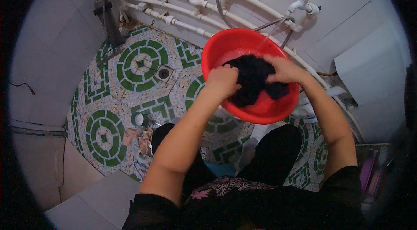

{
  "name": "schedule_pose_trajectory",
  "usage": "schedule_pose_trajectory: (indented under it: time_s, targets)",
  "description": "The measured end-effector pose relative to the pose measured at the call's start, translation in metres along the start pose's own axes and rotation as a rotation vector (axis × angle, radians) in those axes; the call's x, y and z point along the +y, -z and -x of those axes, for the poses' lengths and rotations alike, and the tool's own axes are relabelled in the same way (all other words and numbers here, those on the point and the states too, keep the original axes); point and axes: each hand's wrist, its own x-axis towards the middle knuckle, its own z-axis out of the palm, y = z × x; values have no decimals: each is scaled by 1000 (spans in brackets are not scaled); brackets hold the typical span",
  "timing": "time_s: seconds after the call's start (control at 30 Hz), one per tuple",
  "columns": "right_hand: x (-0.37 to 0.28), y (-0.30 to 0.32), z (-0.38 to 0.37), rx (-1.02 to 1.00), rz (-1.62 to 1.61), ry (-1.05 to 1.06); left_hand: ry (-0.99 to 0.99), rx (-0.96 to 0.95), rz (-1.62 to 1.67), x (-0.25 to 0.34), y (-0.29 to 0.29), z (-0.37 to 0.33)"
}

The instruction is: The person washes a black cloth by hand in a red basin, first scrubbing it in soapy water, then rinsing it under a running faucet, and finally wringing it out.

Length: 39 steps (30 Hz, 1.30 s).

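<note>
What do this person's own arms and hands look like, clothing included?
The left hand and right hand are both ungloved, with no watch, bracelet or ring that I can make out. The left sleeve and right sleeve are plain black and short, ending above the elbow. No cables or markings show on either arm.

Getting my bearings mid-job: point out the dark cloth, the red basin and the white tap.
Dark cloth (252,77): head view, middle of its bunched surface.
Red basin (274,111): head view, bare near wall.
White tap (298,5): head view, its body.
</note>
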Motion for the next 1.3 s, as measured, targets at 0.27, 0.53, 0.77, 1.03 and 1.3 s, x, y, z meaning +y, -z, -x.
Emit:
schedule_pose_trajectory:
  time_s: [0.27, 0.53, 0.77, 1.03, 1.3]
  targets:
    - [29, -111, -89, 185, -272, -248, 27, 2, -51, 3, -10, 1]
    - [17, -129, -141, 293, 73, -448, 31, -69, -141, 1, -6, 2]
    - [66, -139, -150, 662, -609, -300, 100, 599, -49, -29, 11, -16]
    - [29, -22, -46, 553, -380, 15, 455, 258, 137, -47, 11, -16]
    - [29, -39, -41, 219, -244, 172, 452, 440, 505, -91, -26, -48]
